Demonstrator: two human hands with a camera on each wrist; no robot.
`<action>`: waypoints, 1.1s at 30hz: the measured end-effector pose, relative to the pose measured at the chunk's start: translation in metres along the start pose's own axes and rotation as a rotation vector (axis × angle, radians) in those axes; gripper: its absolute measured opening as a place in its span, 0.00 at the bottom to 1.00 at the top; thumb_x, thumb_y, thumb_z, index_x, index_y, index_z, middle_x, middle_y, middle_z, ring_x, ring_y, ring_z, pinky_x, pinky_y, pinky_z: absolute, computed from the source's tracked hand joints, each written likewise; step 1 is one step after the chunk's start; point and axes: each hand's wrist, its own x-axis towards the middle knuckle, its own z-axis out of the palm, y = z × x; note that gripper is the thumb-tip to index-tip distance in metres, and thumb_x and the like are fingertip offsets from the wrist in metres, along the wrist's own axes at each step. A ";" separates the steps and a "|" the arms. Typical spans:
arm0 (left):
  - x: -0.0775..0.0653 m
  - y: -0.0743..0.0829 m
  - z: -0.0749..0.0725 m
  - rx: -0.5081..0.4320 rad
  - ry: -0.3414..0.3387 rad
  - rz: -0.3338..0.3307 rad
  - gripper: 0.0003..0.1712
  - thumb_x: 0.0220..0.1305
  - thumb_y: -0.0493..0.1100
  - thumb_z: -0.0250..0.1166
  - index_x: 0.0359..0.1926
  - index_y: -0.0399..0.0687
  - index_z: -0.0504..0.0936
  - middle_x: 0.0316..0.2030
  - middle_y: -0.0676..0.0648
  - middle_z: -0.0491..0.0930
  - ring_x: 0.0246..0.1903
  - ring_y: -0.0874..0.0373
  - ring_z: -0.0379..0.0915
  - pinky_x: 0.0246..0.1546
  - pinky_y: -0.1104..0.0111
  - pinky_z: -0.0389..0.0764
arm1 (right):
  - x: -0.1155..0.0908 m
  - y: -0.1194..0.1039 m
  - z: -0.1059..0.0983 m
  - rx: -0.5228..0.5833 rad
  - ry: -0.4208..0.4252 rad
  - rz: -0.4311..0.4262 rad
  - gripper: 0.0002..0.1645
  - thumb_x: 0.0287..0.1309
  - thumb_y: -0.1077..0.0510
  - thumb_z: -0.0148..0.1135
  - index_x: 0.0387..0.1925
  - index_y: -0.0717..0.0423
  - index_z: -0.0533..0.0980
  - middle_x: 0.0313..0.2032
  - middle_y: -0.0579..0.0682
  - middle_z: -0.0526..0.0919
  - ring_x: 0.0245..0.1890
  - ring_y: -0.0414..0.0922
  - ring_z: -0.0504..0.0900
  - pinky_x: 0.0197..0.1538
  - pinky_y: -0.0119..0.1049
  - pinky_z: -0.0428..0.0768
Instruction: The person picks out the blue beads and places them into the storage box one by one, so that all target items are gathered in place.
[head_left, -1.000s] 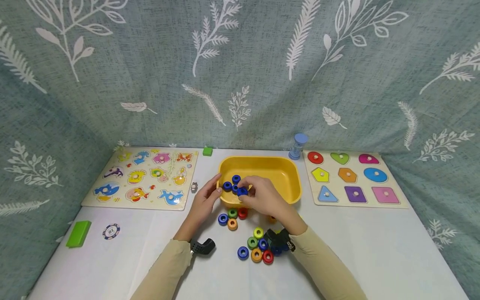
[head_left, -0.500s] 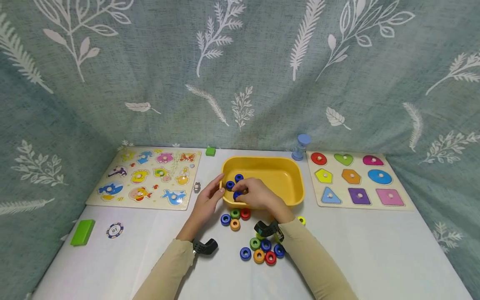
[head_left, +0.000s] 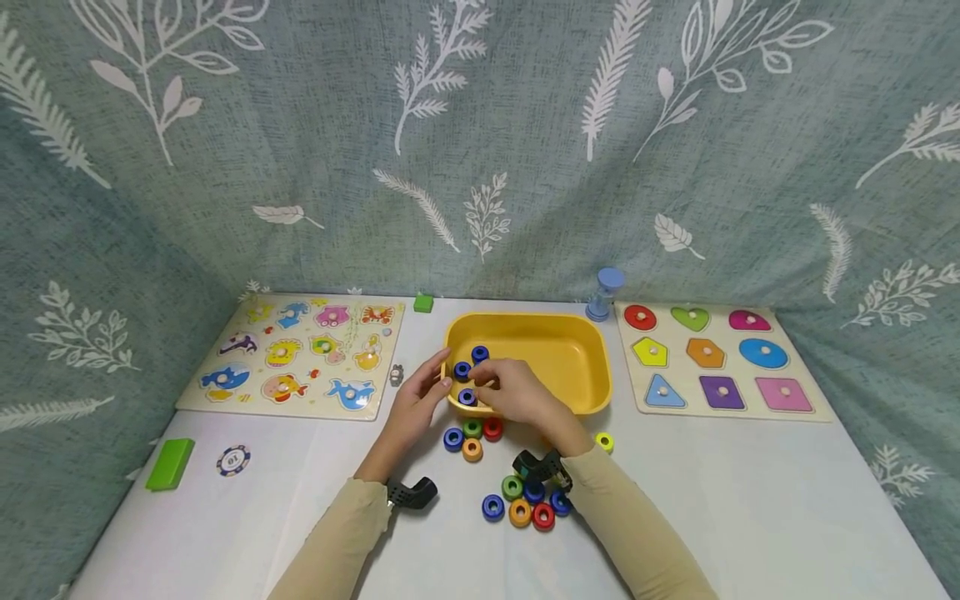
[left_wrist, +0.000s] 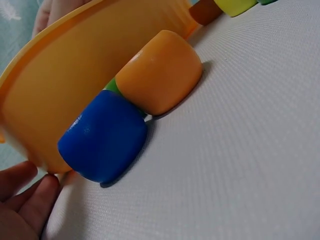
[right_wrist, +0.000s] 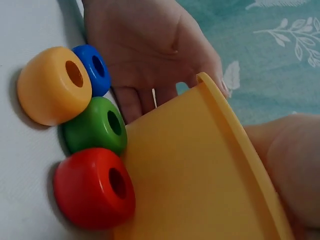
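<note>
A yellow plastic bin [head_left: 558,358] sits in the middle of the table. My left hand [head_left: 414,402] rests at its left end, fingers against the outer wall and thumb by the rim; in the left wrist view its fingertips [left_wrist: 42,197] touch the bin's lower edge. My right hand [head_left: 513,390] reaches inside over the front wall, thumb and index finger apart. Right at those fingertips lies a blue ring bead [head_left: 467,397], hole upward. Two more blue beads, one at the back [head_left: 480,354] and one at the left [head_left: 462,372], lie behind it. The right palm hides part of the bin floor.
In front of the bin are red [right_wrist: 95,187], green [right_wrist: 97,125], orange [right_wrist: 55,85] and blue [right_wrist: 92,67] beads. Several more, including a red bead [head_left: 543,517], cluster near the right wrist. Knobbed puzzle boards, an animal board [head_left: 292,354] and a shape board [head_left: 720,358], flank the bin.
The right hand has drawn slightly left inside the bin, and the blue bead at its fingertips now lies near the front left corner. The left hand keeps its place. The head view has shifted slightly.
</note>
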 end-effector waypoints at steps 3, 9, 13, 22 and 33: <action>-0.001 0.000 0.000 0.003 0.003 -0.001 0.27 0.73 0.46 0.53 0.71 0.60 0.65 0.72 0.52 0.62 0.69 0.47 0.63 0.68 0.55 0.69 | -0.004 0.000 0.000 -0.004 0.047 -0.059 0.17 0.63 0.56 0.61 0.53 0.53 0.80 0.45 0.47 0.85 0.41 0.44 0.78 0.49 0.37 0.82; -0.002 0.001 0.000 0.016 -0.009 0.002 0.27 0.74 0.48 0.52 0.71 0.61 0.64 0.73 0.51 0.61 0.70 0.47 0.62 0.68 0.54 0.69 | -0.022 -0.011 -0.003 0.051 0.214 -0.213 0.14 0.60 0.59 0.63 0.48 0.55 0.82 0.42 0.48 0.87 0.38 0.38 0.81 0.43 0.31 0.83; 0.000 0.001 -0.002 0.020 -0.001 0.015 0.27 0.73 0.47 0.53 0.71 0.59 0.64 0.72 0.50 0.62 0.69 0.46 0.63 0.69 0.53 0.68 | -0.041 -0.029 -0.001 0.081 0.226 -0.377 0.10 0.58 0.59 0.65 0.42 0.56 0.83 0.36 0.47 0.86 0.32 0.37 0.79 0.36 0.30 0.82; -0.005 0.022 -0.003 0.003 -0.028 0.008 0.28 0.73 0.41 0.53 0.72 0.46 0.62 0.73 0.43 0.60 0.69 0.42 0.61 0.70 0.53 0.65 | -0.047 -0.035 0.031 -0.292 -0.108 -0.336 0.25 0.57 0.53 0.68 0.55 0.58 0.79 0.48 0.48 0.85 0.34 0.37 0.78 0.42 0.24 0.78; -0.012 0.035 -0.004 0.000 -0.032 0.016 0.28 0.73 0.41 0.53 0.72 0.44 0.62 0.72 0.42 0.61 0.69 0.42 0.63 0.69 0.54 0.67 | -0.048 -0.030 0.054 -0.510 -0.039 -0.282 0.18 0.55 0.56 0.68 0.50 0.52 0.81 0.46 0.46 0.82 0.45 0.39 0.79 0.50 0.31 0.82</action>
